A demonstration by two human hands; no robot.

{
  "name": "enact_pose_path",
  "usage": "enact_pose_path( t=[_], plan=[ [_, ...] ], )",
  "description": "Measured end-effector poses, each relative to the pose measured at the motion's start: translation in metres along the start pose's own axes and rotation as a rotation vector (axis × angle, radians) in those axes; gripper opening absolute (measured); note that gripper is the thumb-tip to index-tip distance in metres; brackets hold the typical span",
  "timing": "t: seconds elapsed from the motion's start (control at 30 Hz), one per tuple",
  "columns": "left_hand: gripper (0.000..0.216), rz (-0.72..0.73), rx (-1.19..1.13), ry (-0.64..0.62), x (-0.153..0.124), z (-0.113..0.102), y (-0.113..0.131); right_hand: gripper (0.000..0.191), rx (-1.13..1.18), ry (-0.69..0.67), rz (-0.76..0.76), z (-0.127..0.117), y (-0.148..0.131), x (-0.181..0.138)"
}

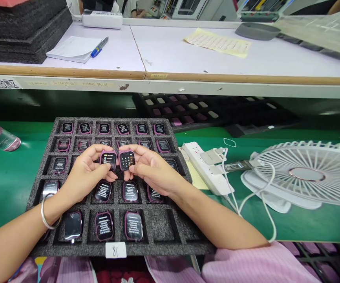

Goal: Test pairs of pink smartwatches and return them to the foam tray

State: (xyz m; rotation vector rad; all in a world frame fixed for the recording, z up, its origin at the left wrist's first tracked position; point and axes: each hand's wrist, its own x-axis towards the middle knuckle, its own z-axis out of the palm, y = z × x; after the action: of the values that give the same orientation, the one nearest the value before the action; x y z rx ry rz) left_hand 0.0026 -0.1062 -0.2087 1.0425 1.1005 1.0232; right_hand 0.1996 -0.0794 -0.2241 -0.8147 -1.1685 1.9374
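My left hand point(89, 171) is closed around a purple smartwatch body point(108, 158) whose lit screen lists several icons; my thumb rests on its lower part. Beside it, my right hand point(146, 167) grips a second purple smartwatch point(127, 159) that shows a keypad, the thumb at its lower right edge. Both watches are held above a dark grey foam tray point(99, 250), side by side. In the tray's compartments lie several similar watches, such as one with lines of white text point(134, 225) and one with a dark screen point(73, 225). My hands and forearms hide some compartments.
Right of the tray are a white power strip point(208, 169) with plugged cables and a white fan point(308, 173). At left lies a clear bottle point(2, 135). A shelf point(164, 51) above holds a notepad point(74, 48), a pen point(99, 47) and black foam point(22, 35). More trays point(187, 110) sit beneath it.
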Motion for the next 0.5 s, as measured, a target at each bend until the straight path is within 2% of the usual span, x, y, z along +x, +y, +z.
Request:
enact_pose_path(
  t=[0.5],
  plan=[
    [0.030, -0.031, -0.018, -0.050, -0.0036, -0.0016, 0.0017, 0.033, -0.008, 0.029, 0.008, -0.0012, 0.0020, 0.0023]
  ],
)
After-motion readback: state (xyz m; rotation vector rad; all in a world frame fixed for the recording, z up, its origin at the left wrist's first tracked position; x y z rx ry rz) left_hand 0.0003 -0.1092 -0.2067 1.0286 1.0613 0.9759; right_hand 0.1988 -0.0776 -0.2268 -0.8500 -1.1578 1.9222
